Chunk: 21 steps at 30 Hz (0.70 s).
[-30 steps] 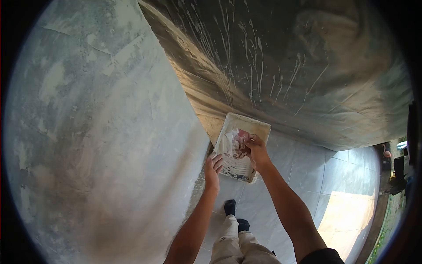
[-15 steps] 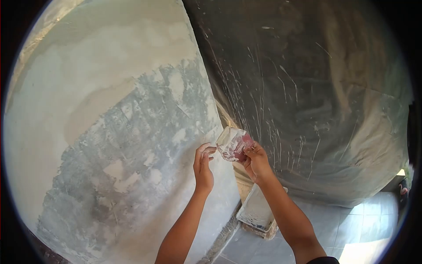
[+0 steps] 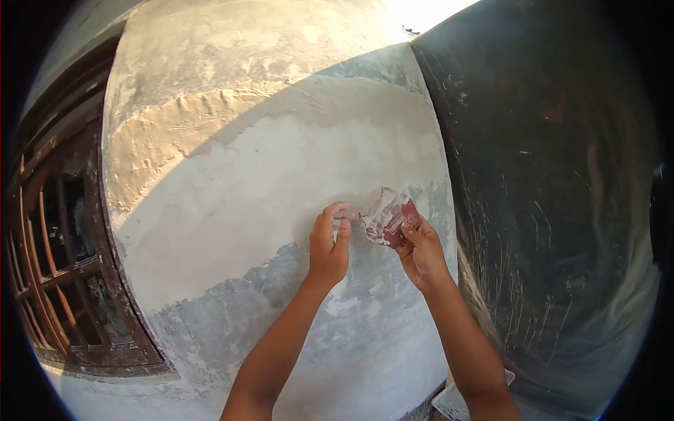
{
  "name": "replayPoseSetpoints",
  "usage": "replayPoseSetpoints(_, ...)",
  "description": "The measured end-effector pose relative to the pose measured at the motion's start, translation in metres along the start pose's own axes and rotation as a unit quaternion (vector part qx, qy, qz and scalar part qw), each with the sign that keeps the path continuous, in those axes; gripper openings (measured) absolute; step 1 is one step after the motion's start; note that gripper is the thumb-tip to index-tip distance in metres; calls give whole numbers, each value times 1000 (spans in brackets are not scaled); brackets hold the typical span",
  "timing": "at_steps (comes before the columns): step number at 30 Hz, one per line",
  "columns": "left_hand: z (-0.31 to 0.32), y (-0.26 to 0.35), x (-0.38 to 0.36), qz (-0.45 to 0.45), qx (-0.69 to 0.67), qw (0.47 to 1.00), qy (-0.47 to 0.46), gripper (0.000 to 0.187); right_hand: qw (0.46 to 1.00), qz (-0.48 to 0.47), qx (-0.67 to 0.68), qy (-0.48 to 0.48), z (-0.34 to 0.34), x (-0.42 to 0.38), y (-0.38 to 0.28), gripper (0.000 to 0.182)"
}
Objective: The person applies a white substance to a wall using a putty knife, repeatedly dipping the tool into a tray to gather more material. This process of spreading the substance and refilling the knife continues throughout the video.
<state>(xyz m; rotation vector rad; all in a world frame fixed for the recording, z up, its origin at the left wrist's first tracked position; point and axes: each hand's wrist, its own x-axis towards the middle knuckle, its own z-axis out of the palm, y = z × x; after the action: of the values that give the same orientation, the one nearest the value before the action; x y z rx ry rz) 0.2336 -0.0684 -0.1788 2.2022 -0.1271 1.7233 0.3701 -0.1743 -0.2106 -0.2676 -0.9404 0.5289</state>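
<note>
My right hand (image 3: 421,251) pinches a dark red, flat putty spreader (image 3: 392,219) between the thumb on top and the fingers below. Pale print shows on its red part, while white putty covers its far and left side. To the left, my left hand (image 3: 330,241) is held up with bent fingers and the thumb apart, nothing in its grasp. Its fingertips come close to the putty-covered left corner of the spreader. Behind both hands rises a wall (image 3: 232,203), coated pale across the middle and patchy grey lower down.
A brown wooden window frame (image 3: 116,302) with bars borders the wall on the left. On the right hangs a dark plastic sheet (image 3: 547,175) with white splashes. Part of a putty tray (image 3: 449,403) shows low, beside my right forearm. Sunlight falls on the upper wall.
The view has swung up and left, bringing the window and sunlit upper wall into sight. My right hand keeps hold of the spreader, and its printed red part shows more.
</note>
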Motion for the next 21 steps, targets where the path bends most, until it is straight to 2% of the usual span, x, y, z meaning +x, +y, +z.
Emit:
replayPoseSetpoints(8,-162,41,36,134,206,967,69,31,996,-12,69,-58,142,12,35,29)
replayPoseSetpoints(11,-230,56,48,220,355,902,104,32,994,-20,75,-83,193,6,49,32)
replayPoseSetpoints(14,-300,66,58,252,482,825,155,34,991,-45,33,-123,236,-3,60,32)
replayPoseSetpoints(17,-351,67,64,235,566,751,245,41,988,-38,63,-133,266,-6,72,35)
replayPoseSetpoints(18,-361,69,63,208,568,754,255,45,990,-42,55,-126,274,-7,76,35)
replayPoseSetpoints(20,-375,58,65,211,555,757,275,46,991,-48,46,-117,284,-4,90,34)
replayPoseSetpoints(21,-380,57,65,214,539,758,297,48,982,-143,-62,-108,290,-1,98,35)
